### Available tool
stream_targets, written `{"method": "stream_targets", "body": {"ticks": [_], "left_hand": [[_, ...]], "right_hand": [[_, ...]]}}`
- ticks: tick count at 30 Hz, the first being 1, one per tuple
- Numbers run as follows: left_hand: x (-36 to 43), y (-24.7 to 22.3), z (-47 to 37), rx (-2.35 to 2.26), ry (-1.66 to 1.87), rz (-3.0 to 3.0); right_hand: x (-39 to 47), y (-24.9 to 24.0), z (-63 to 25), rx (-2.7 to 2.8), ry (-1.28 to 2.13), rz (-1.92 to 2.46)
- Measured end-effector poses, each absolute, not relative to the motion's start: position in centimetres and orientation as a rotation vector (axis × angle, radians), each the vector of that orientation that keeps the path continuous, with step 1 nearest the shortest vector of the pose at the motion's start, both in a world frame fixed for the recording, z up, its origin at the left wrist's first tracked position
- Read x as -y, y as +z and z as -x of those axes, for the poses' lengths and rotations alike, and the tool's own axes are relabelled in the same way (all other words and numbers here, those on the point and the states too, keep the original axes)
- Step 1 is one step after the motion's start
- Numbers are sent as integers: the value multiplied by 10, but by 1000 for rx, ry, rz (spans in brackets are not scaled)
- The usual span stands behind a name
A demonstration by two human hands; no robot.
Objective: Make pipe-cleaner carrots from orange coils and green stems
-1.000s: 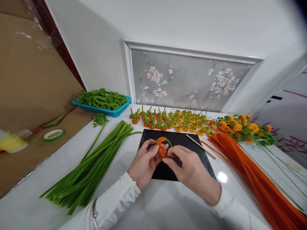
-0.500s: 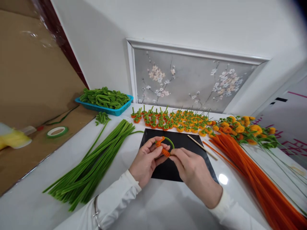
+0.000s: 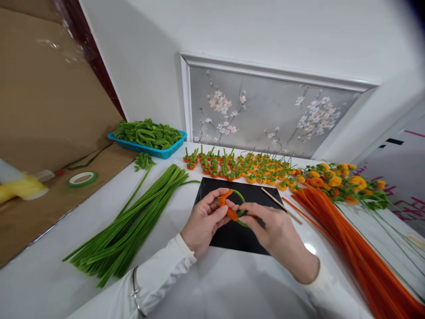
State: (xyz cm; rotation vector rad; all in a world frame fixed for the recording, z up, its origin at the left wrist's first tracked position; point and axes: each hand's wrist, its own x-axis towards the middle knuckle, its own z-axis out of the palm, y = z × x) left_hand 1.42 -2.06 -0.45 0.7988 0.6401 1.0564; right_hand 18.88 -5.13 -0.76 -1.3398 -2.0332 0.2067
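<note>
My left hand (image 3: 204, 219) pinches a coiled orange pipe cleaner (image 3: 232, 214) between thumb and fingers, above a black mat (image 3: 221, 239). A green pipe cleaner (image 3: 239, 195) runs through the orange coil and bends into a loop on its right. At the lower end of that loop, my right hand (image 3: 277, 235) has its thumb and index finger closed on the green strand. Part of the coil is hidden behind the left fingers. A thin wooden stick (image 3: 282, 205) lies across the mat's right edge.
Green pipe cleaners (image 3: 133, 226) lie in a bundle at left, orange ones (image 3: 352, 243) at right. Behind stand rows of small orange-and-green pieces (image 3: 226, 166), a blue basket (image 3: 169, 153) of green loops, and yellow-orange flowers (image 3: 335, 180). Green tape (image 3: 88, 178) rests on cardboard.
My right hand has shifted slightly right, away from the coil's lower end. More green strand now shows between the coil and my right fingers. The left hand keeps its hold.
</note>
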Motion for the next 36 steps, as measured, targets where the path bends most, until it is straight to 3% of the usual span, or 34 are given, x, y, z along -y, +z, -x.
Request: {"method": "stream_targets", "body": {"ticks": [10, 17, 26, 36], "left_hand": [[20, -7, -14, -627, 1036, -800], [23, -8, -15, -613, 1035, -742], [20, -5, -13, -610, 1067, -699], [18, -5, -12, -587, 969, -695]], "right_hand": [[47, -17, -186, 2119, 366, 1282], [49, -5, -189, 2336, 224, 1214], [47, -5, -194, 2356, 285, 1226], [49, -9, -193, 2334, 12, 1362]]}}
